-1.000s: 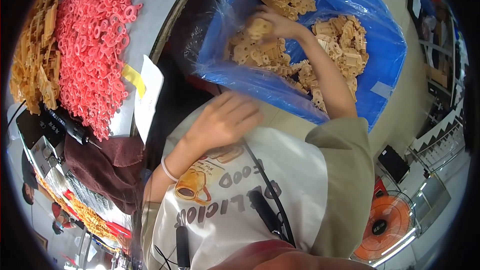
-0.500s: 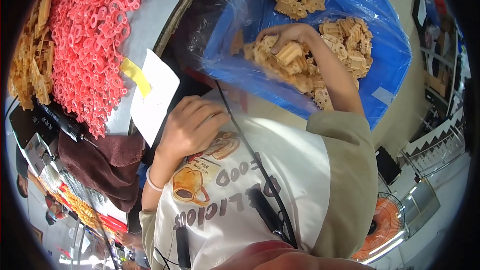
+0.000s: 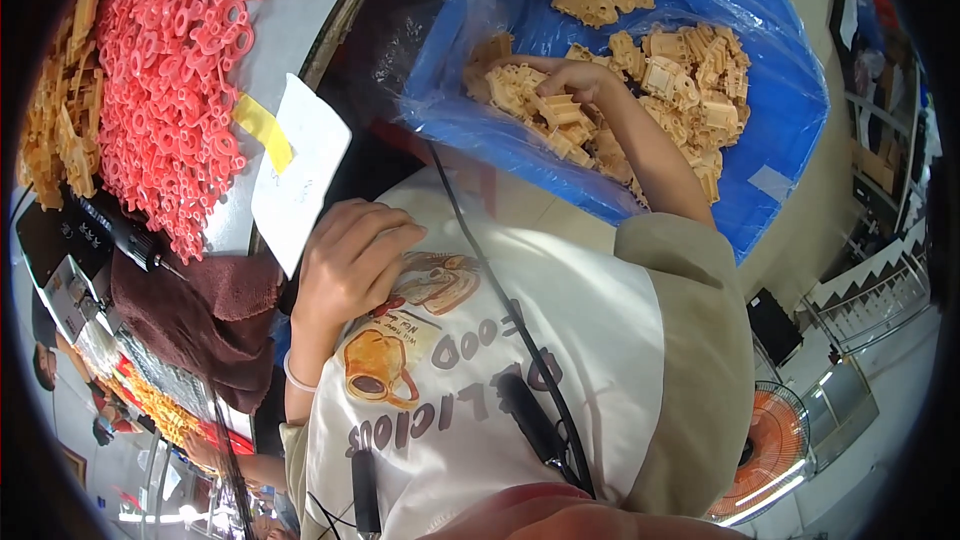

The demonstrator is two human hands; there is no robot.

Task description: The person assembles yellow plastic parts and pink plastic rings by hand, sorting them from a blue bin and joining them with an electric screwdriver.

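Observation:
My right hand (image 3: 575,80) reaches into a blue bin (image 3: 775,130) lined with clear plastic film. Its fingers curve over a pale tan molded plastic part (image 3: 515,87) at the left of the heap, thumb on the near side. More tan plastic parts (image 3: 700,80) with ribs and holes lie under and beside the wrist. My left hand (image 3: 350,260) hangs in front of my shirt, beside a white card (image 3: 300,165) at the table edge. Its fingers are loosely bent, with nothing visible in them.
A big pile of pink ring-shaped plastic pieces (image 3: 170,90) covers the grey table (image 3: 300,10), with yellowish parts (image 3: 62,90) beyond. A black electric screwdriver (image 3: 120,235) lies by a brown cloth (image 3: 200,310). A dark cable (image 3: 480,250) crosses my front. An orange fan (image 3: 770,450) stands at lower right.
My right hand has moved slightly left in the bin, and tan parts beneath it have shifted left. My left hand has drawn a little left and down.

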